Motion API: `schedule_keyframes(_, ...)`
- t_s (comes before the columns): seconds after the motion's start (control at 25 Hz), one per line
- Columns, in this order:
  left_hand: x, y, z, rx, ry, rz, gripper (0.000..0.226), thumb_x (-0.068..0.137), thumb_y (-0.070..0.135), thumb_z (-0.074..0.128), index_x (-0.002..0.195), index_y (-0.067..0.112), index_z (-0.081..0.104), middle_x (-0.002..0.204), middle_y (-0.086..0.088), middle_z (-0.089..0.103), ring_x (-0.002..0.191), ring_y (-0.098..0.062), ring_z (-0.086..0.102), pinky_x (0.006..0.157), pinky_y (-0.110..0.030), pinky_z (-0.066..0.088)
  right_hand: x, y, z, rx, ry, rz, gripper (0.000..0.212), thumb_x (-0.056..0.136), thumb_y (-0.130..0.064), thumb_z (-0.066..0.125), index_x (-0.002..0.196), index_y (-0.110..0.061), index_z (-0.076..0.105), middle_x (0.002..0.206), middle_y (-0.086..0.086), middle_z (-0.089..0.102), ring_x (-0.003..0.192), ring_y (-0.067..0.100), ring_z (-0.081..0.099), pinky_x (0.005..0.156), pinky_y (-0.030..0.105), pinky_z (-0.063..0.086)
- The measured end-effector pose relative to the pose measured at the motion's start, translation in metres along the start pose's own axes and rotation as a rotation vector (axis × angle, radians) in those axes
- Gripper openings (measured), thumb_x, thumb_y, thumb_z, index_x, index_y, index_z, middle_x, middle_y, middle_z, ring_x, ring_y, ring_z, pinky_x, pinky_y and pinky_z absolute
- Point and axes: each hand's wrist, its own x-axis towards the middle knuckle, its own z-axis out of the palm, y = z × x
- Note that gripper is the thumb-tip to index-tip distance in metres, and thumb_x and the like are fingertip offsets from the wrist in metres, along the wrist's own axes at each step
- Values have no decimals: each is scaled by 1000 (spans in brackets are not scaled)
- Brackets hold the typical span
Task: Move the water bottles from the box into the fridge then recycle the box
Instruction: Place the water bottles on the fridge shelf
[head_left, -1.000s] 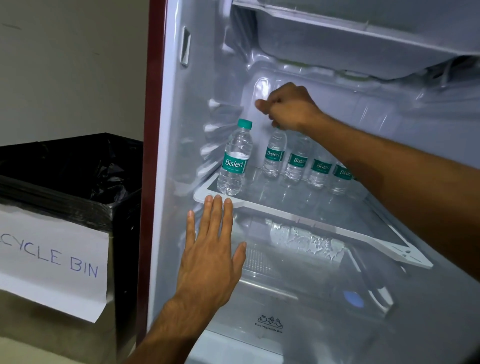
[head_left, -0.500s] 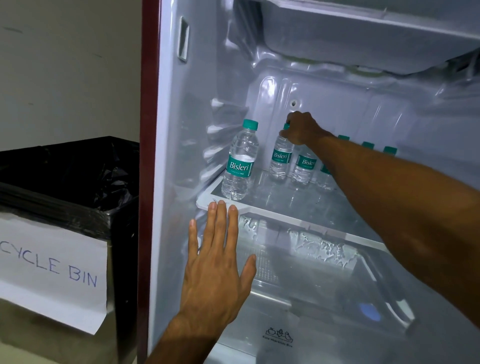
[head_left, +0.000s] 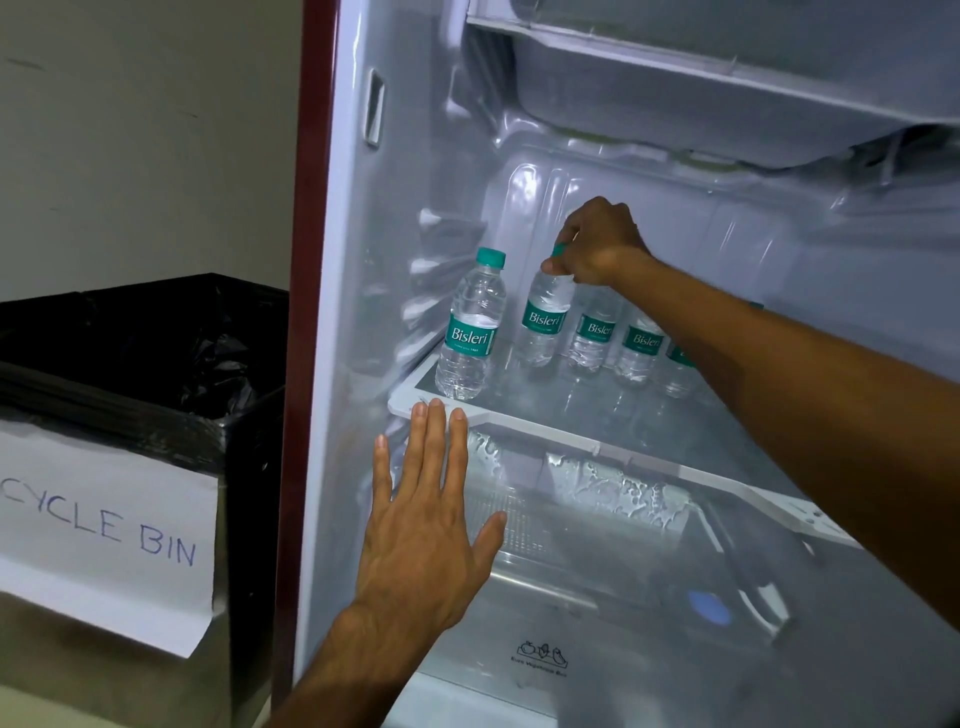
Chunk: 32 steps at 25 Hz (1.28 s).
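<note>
Presumably the small water bottle (head_left: 545, 322) will be felt as light, though it is full and so has some weight. Its clear plastic wall is thin and ribbed, so it is judged to give a little when squeezed, and it may turn slippery if moisture gathers on it in the cold. The best hold is judged to be at the stiff neck under the cap (head_left: 558, 250), or round the label band.

At the centre of the frame it is taken just there: the right hand (head_left: 602, 244) is curled over the green cap and the neck is pinched. The bottle appears to stand upright on the glass shelf (head_left: 597, 448) inside the fridge (head_left: 353, 260), at the left end of a back row. More bottles (head_left: 592, 338) are lined to its right, partly hidden by the forearm. A front bottle (head_left: 470, 332) is placed nearer the shelf edge. All are clear, with green-and-white "Bisleri" labels.

The left hand (head_left: 421, 540) is held flat with straight fingers at lower centre. Its fingertips (head_left: 434, 408) reach the shelf rim, but contact cannot be confirmed.

The box is not seen. At the left a black-lined bin (head_left: 130, 364) with a paper sign (head_left: 104, 530) is standing.
</note>
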Motion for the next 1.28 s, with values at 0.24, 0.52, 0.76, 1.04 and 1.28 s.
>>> schedule_keyframes(0.24,1,1,-4,17,-17,4,90,90,69,14,156,11,-1,164,-13,0,151,-30,0,118,-59,14,-52,-16,-27,105,-98,-46,36,74,-29,87,96,-4,74,92,9,74,73,18,73,74,29,60)
schedule_keyframes(0.52,1,0,-4,16,-16,6,90,90,68,14,156,10,1,164,-13,1,151,-31,-1,119,-58,11,-65,-19,-26,95,-147,-86,36,76,-30,85,100,-6,75,89,7,74,69,16,71,66,25,57)
schedule_keyframes(0.76,2,1,-2,22,-12,5,90,90,68,17,156,9,4,164,-13,3,151,-31,1,118,-59,13,-65,-20,-26,98,-191,-127,42,76,-34,84,107,-8,73,94,9,75,78,22,73,83,40,61)
schedule_keyframes(1.04,1,0,-2,11,17,6,86,91,64,15,156,9,1,164,-14,3,151,-31,2,117,-60,16,-66,-9,-29,163,-170,-129,40,87,-48,71,111,-16,71,102,-2,69,83,17,70,72,30,61)
schedule_keyframes(1.28,0,1,0,12,30,7,86,92,60,24,156,6,6,164,-15,3,151,-30,2,116,-60,19,-28,32,-30,113,44,13,37,95,-43,65,96,-6,73,96,9,73,88,24,69,83,35,58)
